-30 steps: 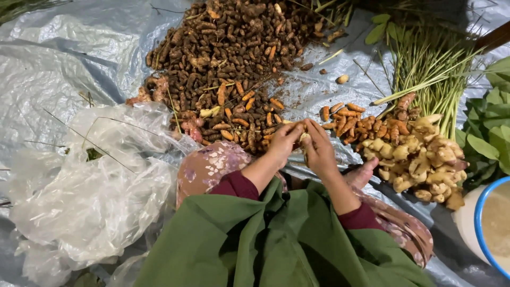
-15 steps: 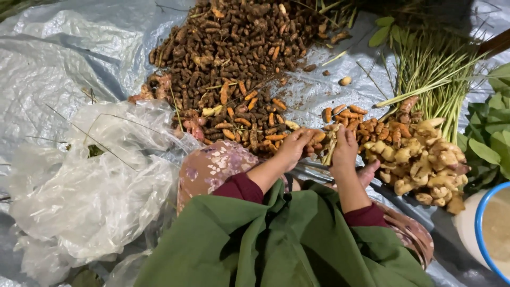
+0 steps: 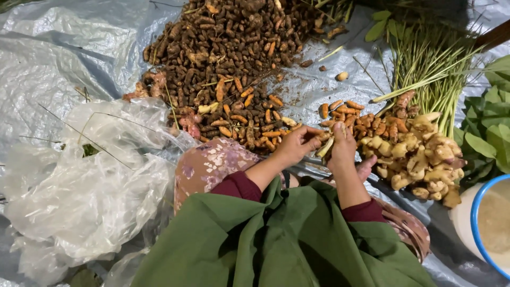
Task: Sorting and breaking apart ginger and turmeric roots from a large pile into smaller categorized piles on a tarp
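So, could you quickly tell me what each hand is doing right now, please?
Left hand: closed on a small root piece, partly hidden.
Right hand: closed around a pale root piece.

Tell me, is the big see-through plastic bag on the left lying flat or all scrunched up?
Scrunched up. The clear plastic bag sits in a puffy, wrinkled heap on the grey sheet, its folds standing up beside the person's knee.

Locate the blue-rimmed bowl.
Head view, bottom right corner: the blue-rimmed bowl, cut off by the frame, sits right of the pale ginger pile, below the green leaves.
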